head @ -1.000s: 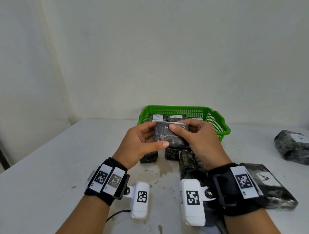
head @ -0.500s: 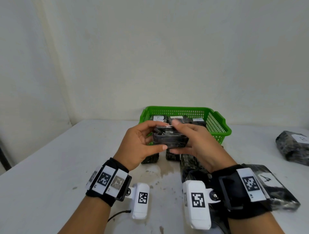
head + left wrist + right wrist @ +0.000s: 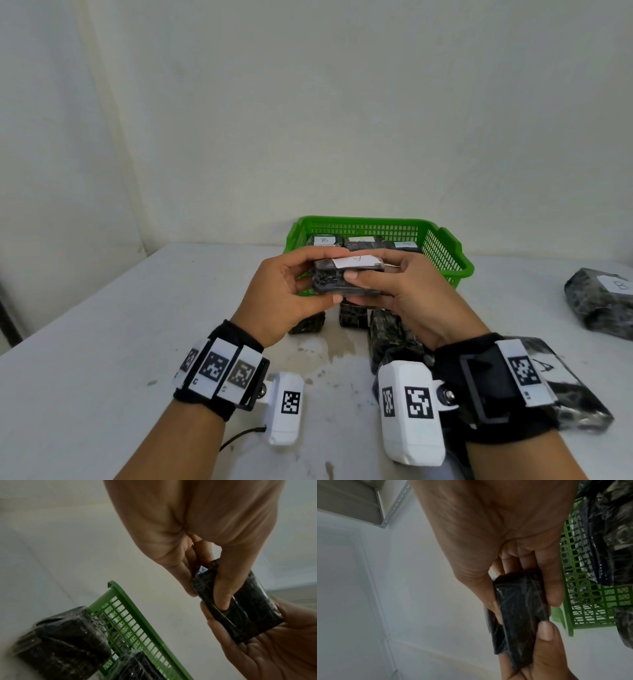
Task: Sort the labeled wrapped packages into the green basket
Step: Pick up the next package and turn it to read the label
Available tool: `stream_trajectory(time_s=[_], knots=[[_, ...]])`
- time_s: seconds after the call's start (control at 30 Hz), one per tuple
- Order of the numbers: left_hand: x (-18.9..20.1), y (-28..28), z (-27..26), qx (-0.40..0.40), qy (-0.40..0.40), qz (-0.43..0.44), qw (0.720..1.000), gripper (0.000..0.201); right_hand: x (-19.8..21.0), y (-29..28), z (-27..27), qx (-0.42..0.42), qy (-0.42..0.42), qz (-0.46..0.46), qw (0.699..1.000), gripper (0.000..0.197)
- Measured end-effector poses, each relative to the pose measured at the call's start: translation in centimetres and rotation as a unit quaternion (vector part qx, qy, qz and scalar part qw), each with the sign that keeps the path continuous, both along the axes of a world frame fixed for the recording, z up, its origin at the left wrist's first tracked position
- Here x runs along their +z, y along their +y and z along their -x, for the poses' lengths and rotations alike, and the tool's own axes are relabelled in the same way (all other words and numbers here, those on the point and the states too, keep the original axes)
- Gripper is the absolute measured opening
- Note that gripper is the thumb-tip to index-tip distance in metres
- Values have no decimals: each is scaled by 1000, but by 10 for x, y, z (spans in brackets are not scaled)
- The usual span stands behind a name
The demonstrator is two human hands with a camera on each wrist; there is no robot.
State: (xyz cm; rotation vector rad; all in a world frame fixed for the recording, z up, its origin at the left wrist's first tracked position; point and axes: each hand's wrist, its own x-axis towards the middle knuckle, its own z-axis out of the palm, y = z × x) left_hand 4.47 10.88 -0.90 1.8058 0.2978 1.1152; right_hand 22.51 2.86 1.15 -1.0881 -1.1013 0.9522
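Both hands hold one small black wrapped package [image 3: 346, 279] in the air just in front of the green basket [image 3: 445, 251]. Its white label marked A faces up. My left hand [image 3: 291, 287] grips its left end, thumb below and fingers on top. My right hand [image 3: 394, 287] grips its right end, thumb across the front face. The same package [image 3: 240, 608] shows in the left wrist view between thumb and fingers, and the package [image 3: 520, 615] appears in the right wrist view too. The basket holds several labeled packages, one marked B [image 3: 323, 240].
On the white table [image 3: 102, 342], several dark wrapped packages [image 3: 387, 329] lie under my hands. A larger package marked A [image 3: 565, 387] sits beneath my right wrist, and another marked B [image 3: 603, 301] lies at the far right. A wall stands behind the basket.
The package has been turned in both hands so that its white label now faces up. The hands stayed in front of the basket.
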Motion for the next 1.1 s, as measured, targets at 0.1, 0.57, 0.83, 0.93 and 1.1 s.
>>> stream_trajectory(time_s=[0.1, 0.57, 0.83, 0.93, 1.1], knots=[[2, -1, 1, 9, -2, 2, 1000, 58, 2, 1, 4, -23, -2, -13, 1000, 44], [4, -1, 4, 23, 8, -25, 999, 56, 5, -3, -6, 39, -5, 21, 999, 36], [5, 0, 5, 19, 3, -25, 1000, 56, 4, -3, -11, 20, -16, 23, 999, 17], [6, 2, 7, 23, -3, -26, 999, 56, 4, -3, -12, 8, -11, 20, 1000, 13], [5, 1, 6, 19, 0, -33, 999, 57, 3, -1, -13, -21, -19, 3, 1000, 16]])
